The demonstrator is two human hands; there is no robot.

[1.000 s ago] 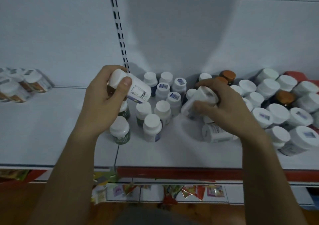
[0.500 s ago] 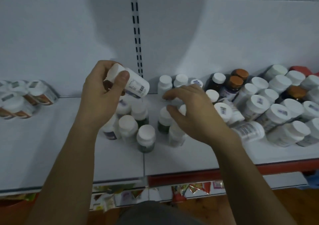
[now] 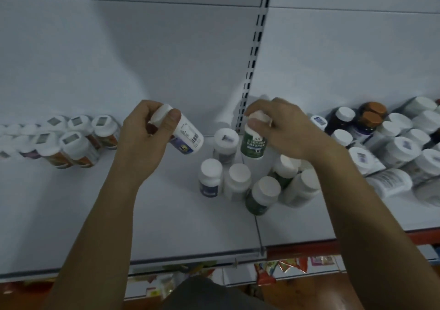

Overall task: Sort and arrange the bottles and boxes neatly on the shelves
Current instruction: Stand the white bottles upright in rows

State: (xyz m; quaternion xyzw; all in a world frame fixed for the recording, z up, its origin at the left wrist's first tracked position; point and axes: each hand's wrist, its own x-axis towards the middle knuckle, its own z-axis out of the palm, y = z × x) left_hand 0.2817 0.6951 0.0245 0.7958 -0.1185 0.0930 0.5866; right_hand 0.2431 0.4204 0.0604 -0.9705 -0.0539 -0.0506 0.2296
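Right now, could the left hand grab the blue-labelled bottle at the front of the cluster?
Probably not yet. Bare shelf lies between the left hand and the blue-labelled bottle, so the way is free, but that hand is full: it grips a white bottle.

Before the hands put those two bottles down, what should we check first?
1. Grip of left hand on barcode bottle: ok, thumb and fingers wrap it.
2. Grip of right hand on green-label bottle: ok, fingers pinch its cap.
3. Room on the shelf: ok, there is a bare patch left of the middle cluster.
4. A green partner nearby: ok, front green bottle stands upright in the cluster.
5. Right pile tidy: not ok, lying bottle is on its side.
6. Caps screwed tight: cannot tell.
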